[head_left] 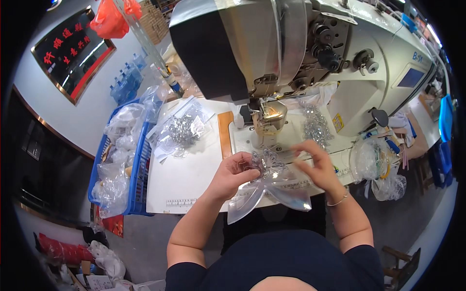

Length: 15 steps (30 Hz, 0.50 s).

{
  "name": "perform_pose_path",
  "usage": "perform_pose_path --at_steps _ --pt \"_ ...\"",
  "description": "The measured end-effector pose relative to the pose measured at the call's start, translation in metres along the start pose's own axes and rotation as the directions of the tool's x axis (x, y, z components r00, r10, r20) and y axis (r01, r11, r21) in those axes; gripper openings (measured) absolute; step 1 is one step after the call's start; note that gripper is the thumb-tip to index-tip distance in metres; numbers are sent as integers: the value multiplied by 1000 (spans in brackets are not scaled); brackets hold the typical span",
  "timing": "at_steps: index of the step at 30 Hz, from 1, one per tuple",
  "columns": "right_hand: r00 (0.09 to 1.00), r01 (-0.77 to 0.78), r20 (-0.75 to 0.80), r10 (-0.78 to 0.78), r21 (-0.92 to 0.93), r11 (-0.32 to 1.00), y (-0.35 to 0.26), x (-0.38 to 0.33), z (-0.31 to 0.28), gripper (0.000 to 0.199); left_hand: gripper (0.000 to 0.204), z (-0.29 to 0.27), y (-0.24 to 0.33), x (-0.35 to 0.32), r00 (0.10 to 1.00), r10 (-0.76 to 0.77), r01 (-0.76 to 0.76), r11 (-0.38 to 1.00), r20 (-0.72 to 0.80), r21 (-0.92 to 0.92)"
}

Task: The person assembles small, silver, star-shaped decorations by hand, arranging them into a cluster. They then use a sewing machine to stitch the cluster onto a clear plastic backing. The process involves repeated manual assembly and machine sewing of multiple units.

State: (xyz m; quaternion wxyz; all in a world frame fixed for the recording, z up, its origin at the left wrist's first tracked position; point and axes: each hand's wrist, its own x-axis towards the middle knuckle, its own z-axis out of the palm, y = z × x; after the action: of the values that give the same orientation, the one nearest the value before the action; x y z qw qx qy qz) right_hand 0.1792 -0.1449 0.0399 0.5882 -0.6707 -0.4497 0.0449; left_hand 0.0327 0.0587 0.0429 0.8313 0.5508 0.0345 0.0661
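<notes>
My left hand (232,175) pinches a clear plastic bow-shaped piece (272,190) with silver sparkly trim at its knot, held just above the front edge of the white sewing table (184,179). My right hand (316,165) hovers beside it on the right, fingers spread and touching the trim near the knot. The bow's two clear tails hang down over the table edge toward my lap. Both hands sit directly in front of the needle area (268,127) of a large white industrial sewing machine (310,53).
A clear bag of silver trim pieces (182,128) lies on the table's left part. More silver pieces (314,126) are piled right of the needle. A blue crate (138,167) of plastic bags stands at the left. Bagged supplies (381,167) sit at the right.
</notes>
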Motion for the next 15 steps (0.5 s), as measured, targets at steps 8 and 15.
perform_pose_path --at_steps 8,15 --pt "992 -126 -101 78 -697 705 85 -70 -56 27 21 10 1 -22 881 474 -380 727 -17 573" --pt "903 -125 -423 -76 -428 895 28 -52 -45 17 16 10 12 -45 390 499 -531 -565 774 631"
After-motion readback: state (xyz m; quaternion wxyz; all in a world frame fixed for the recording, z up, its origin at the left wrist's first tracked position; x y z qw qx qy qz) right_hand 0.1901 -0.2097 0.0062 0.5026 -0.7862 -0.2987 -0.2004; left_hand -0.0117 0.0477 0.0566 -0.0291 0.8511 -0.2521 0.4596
